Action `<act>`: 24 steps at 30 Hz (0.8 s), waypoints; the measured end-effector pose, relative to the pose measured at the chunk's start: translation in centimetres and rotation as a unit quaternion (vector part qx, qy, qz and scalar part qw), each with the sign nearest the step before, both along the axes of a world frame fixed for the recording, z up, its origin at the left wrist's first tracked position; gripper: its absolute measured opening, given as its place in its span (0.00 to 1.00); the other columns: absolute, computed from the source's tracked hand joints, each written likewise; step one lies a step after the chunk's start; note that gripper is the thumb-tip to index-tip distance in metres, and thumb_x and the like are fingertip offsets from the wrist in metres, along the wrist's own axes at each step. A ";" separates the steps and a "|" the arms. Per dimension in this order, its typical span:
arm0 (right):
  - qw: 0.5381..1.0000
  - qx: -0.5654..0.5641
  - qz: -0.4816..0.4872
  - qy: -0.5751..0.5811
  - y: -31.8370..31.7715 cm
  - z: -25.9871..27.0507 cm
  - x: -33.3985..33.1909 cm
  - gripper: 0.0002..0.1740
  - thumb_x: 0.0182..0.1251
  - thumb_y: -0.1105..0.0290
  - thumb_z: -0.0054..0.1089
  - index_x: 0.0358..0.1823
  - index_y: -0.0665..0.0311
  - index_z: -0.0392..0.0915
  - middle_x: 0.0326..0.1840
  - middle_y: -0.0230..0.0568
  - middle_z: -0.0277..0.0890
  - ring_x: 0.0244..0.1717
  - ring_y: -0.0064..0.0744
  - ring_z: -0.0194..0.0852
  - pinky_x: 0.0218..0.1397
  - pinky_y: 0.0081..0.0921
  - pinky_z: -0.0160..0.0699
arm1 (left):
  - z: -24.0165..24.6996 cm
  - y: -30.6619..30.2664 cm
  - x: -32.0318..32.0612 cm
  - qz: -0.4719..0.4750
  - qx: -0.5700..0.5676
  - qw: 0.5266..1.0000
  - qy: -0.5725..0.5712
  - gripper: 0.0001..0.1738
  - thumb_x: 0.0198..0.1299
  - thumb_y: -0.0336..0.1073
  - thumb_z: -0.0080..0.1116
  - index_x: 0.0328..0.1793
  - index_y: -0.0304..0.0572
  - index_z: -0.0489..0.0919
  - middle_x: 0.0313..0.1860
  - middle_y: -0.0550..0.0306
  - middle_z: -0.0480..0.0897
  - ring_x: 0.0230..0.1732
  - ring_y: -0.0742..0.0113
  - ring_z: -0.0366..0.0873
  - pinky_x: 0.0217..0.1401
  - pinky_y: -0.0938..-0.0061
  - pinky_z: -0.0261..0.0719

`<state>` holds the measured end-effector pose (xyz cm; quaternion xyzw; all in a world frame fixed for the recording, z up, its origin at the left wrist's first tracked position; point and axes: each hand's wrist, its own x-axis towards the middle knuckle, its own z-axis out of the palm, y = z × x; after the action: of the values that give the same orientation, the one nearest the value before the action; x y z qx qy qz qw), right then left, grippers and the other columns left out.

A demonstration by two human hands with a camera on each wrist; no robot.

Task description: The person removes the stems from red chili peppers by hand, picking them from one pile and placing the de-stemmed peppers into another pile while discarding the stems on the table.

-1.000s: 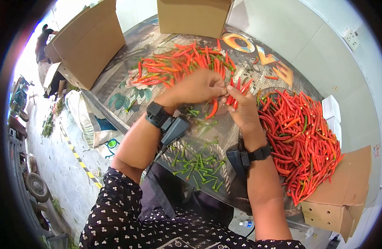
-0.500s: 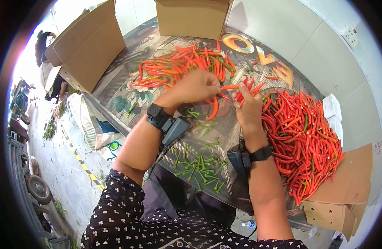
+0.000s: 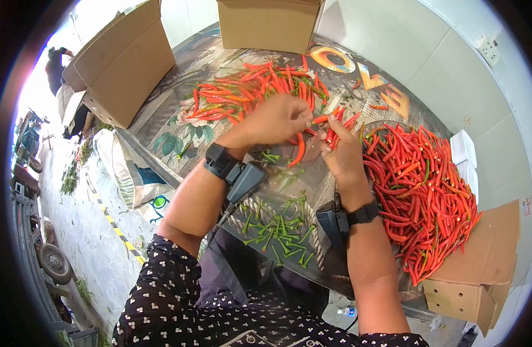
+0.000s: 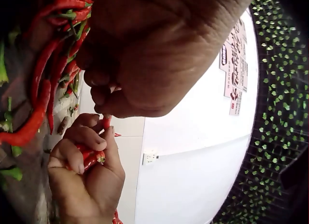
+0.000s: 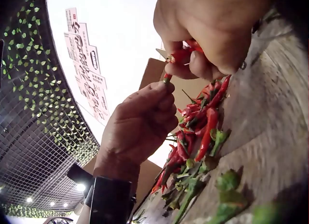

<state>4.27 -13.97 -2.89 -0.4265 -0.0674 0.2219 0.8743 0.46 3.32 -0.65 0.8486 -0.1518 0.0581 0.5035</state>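
My left hand (image 3: 277, 120) pinches the green stem end of a red chili pepper (image 5: 167, 78), fingertips curled close together. Just right of it, my right hand (image 3: 345, 151) grips several red chili peppers (image 4: 91, 158) between thumb and curled fingers; one shows a cut-looking pale end where its stem would sit. The fingertips of both hands nearly meet over the table in the left wrist view. Beyond the left hand lies a heap of chili peppers with green stems (image 3: 219, 95). A much larger pile of red chili peppers (image 3: 419, 194) spreads beside the right forearm.
Loose green stems (image 3: 280, 234) are scattered near the table's front edge, by a twisted rope (image 3: 316, 246). Cardboard boxes stand at the back left (image 3: 124, 66), at the back (image 3: 269, 26) and at the right front (image 3: 474, 277). White containers (image 3: 463, 156) sit by the wall.
The right hand moved right, away from the left, with its chili peppers, then came slightly back. A chili pepper now spans the small gap between the hands. The left hand has barely shifted.
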 end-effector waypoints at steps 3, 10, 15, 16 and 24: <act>0.998 -0.024 0.024 -0.048 -0.2 -0.7 0.3 0.06 0.65 0.70 0.52 0.34 0.66 0.71 0.24 0.35 0.69 0.21 0.22 0.64 0.16 0.14 0.55 | 0.2 0.1 -0.1 -0.029 0.001 1.000 0.003 0.08 0.60 0.32 0.54 0.30 0.35 0.76 0.24 0.67 0.76 0.28 0.82 0.71 0.32 0.82 0.71; 0.989 0.065 0.086 0.106 -0.3 -1.2 1.1 0.05 0.64 0.70 0.52 0.32 0.63 0.69 0.24 0.35 0.68 0.21 0.21 0.63 0.16 0.14 0.56 | 1.1 -0.4 -0.8 -0.089 -0.019 0.995 0.041 0.09 0.62 0.34 0.54 0.33 0.35 0.77 0.27 0.66 0.77 0.30 0.82 0.71 0.33 0.84 0.71; 0.984 0.122 0.077 0.109 -0.9 -1.2 1.7 0.05 0.63 0.70 0.49 0.33 0.63 0.70 0.28 0.37 0.69 0.22 0.22 0.66 0.16 0.15 0.60 | 1.0 0.0 -0.9 -0.229 -0.067 0.970 0.048 0.08 0.60 0.32 0.57 0.34 0.33 0.78 0.27 0.65 0.77 0.33 0.80 0.71 0.36 0.82 0.72; 0.984 0.122 0.077 0.109 -1.0 -1.5 1.9 0.05 0.63 0.70 0.49 0.33 0.63 0.70 0.28 0.37 0.69 0.22 0.22 0.66 0.16 0.15 0.60 | 1.2 0.2 -0.9 -0.228 -0.067 0.970 0.048 0.08 0.60 0.32 0.57 0.34 0.33 0.78 0.27 0.65 0.77 0.33 0.80 0.71 0.36 0.82 0.72; 0.987 0.130 0.060 0.074 -1.2 -2.1 2.3 0.08 0.61 0.71 0.47 0.40 0.65 0.70 0.35 0.41 0.74 0.31 0.32 0.74 0.18 0.18 0.66 | -0.7 0.7 0.0 -0.083 0.150 0.981 -0.092 0.12 0.38 0.27 0.60 0.35 0.40 0.81 0.31 0.51 0.79 0.34 0.57 0.78 0.36 0.67 0.74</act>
<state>6.59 -15.17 -4.99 -0.2864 -0.0561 0.2944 0.9100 0.50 3.99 -1.33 0.8901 -0.2740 0.0706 0.3574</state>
